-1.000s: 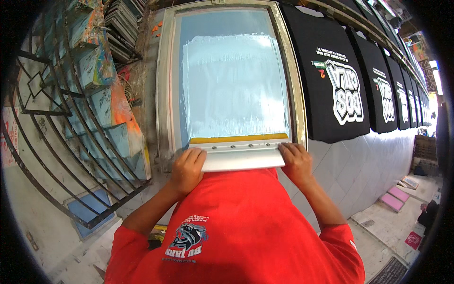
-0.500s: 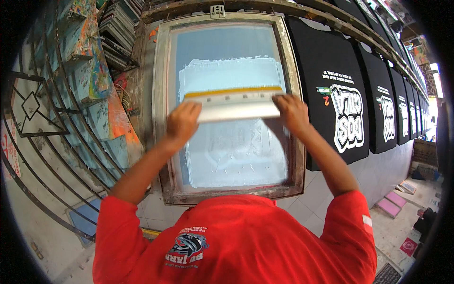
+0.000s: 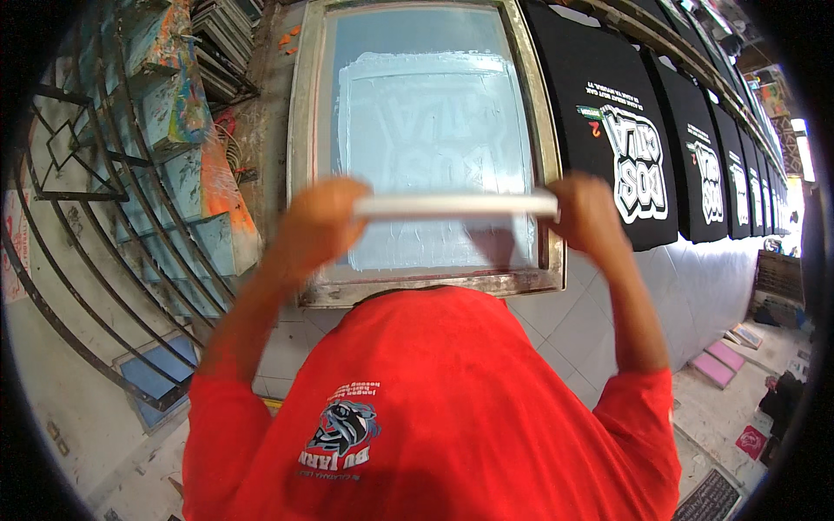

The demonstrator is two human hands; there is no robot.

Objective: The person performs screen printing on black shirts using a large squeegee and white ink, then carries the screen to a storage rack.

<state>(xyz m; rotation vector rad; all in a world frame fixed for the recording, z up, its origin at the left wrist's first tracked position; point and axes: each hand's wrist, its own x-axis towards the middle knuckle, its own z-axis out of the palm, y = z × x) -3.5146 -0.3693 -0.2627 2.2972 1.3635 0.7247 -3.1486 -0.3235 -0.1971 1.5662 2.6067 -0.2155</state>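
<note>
Silver, the squeegee point(image 3: 456, 206) is spanning the gap between your left hand point(image 3: 326, 219) and right hand point(image 3: 594, 217), both gripping its ends and neither nearer, its long axis running side to side over the lower part of the screen point(image 3: 308, 104).

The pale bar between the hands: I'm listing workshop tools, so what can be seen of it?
The pale bar is long, straight and silvery white, perhaps metal, and blurred. It looks slim from this angle, with no separate parts distinguishable. It lies nearly level across the picture, in front of the lower part of the pale blue screen. The left hand and right hand grip its ends. Whether it touches the screen is unclear.
</note>
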